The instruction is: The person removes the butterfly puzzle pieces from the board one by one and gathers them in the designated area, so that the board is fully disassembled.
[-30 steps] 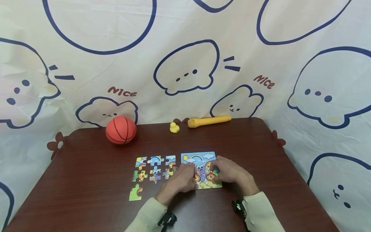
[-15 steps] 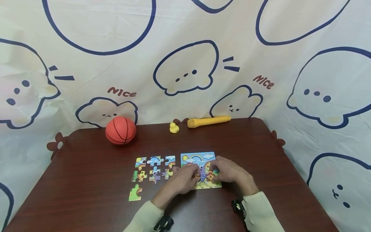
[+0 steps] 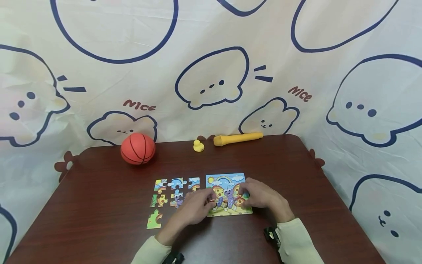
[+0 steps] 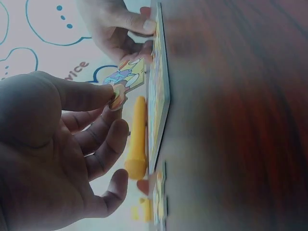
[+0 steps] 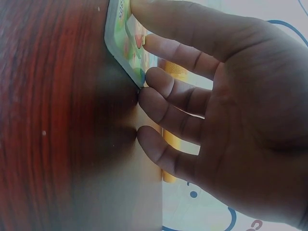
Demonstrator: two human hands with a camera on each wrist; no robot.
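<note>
My left hand (image 3: 194,207) pinches a jigsaw piece (image 4: 131,78) between thumb and fingertips, held over the left part of a butterfly picture board (image 3: 237,178). Purple and yellow printing shows on that piece in the left wrist view. My right hand (image 3: 262,193) rests at the board's right edge, thumb on its printed face and loosely bent fingertips at the edge and on the table. Left of the board lie loose jigsaw pieces in rows, among them a rainbow piece (image 3: 177,183) and a green piece (image 3: 154,220). My left hand covers part of this group.
A red toy basketball (image 3: 137,148) sits at the back left of the dark wooden table (image 3: 99,216). Toward the back edge are a yellow rubber duck (image 3: 198,146) and a yellow toy microphone (image 3: 238,138). A printed cloth (image 3: 211,33) hangs behind.
My left hand has moved left across the board, uncovering more of the butterfly, and the jigsaw piece has come into view in its fingers. My right hand has stayed in place.
</note>
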